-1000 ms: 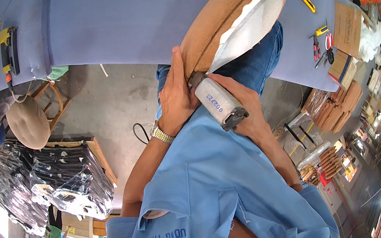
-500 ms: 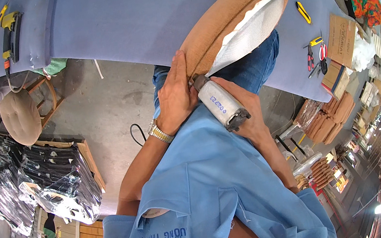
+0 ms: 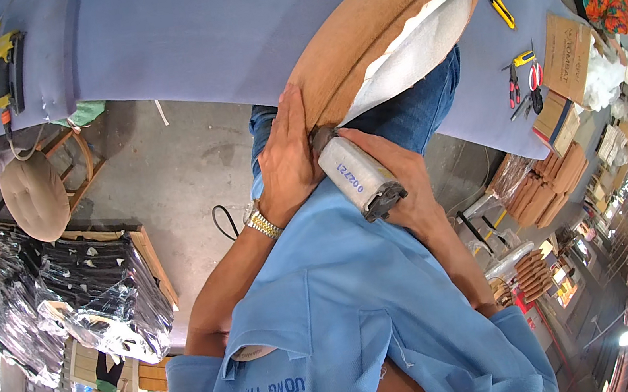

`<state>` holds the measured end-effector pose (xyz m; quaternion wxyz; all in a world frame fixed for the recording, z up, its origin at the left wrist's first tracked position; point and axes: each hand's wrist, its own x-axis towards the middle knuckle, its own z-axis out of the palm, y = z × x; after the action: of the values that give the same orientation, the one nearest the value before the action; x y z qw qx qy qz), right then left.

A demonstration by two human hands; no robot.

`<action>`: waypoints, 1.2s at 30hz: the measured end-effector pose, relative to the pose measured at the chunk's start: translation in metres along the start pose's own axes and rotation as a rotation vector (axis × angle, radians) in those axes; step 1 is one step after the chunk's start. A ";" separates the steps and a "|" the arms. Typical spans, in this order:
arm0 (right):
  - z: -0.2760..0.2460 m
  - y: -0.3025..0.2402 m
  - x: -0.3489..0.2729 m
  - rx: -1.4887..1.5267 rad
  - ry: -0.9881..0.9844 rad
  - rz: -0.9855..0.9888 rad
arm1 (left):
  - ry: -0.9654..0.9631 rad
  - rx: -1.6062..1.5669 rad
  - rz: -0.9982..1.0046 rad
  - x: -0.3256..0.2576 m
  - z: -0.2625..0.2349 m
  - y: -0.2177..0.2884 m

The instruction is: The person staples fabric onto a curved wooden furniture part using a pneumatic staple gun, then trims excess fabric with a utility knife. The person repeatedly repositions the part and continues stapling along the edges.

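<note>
A brown upholstered cushion [image 3: 379,30] stands tilted between my lap and the table edge, its white underside [image 3: 414,49] turned toward the right. My left hand [image 3: 288,151] grips its near end, the fingers stretched along the brown cover and the thumb hidden. In my right hand [image 3: 398,168] is a grey staple gun [image 3: 359,173] with a dark end cap; its handle is out of sight under the hand. The gun's dark nose meets the cushion's near end, close to my left fingers. Whether it touches the fabric I cannot tell.
On the blue-covered table [image 3: 172,39] lie a yellow utility knife [image 3: 501,10], pliers [image 3: 514,85], a screwdriver [image 3: 523,57] and another staple gun [image 3: 9,70]. A cardboard box [image 3: 569,56] stands at right. A round beige cushion [image 3: 34,195] and plastic-wrapped dark goods [image 3: 102,290] are at left.
The staple gun's rear end has swung slightly left and turned a little in my right hand. My left hand and the cushion stay nearly in place.
</note>
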<state>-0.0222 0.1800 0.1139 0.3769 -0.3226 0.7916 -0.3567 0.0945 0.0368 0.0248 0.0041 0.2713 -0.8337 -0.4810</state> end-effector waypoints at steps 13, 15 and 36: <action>-0.010 -0.001 -0.006 0.117 0.123 0.022 | -0.066 -0.029 -0.054 0.000 0.001 0.001; -0.030 -0.010 -0.026 0.070 0.286 0.090 | -0.018 -0.005 -0.102 0.001 0.008 0.003; -0.136 0.165 0.084 0.611 0.696 0.171 | -0.150 -0.037 -0.039 -0.003 0.021 -0.007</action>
<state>-0.2176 0.2471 0.0124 0.1950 0.0082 0.7535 -0.6278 0.0943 0.0522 0.0089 -0.0627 0.2505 -0.8171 -0.5154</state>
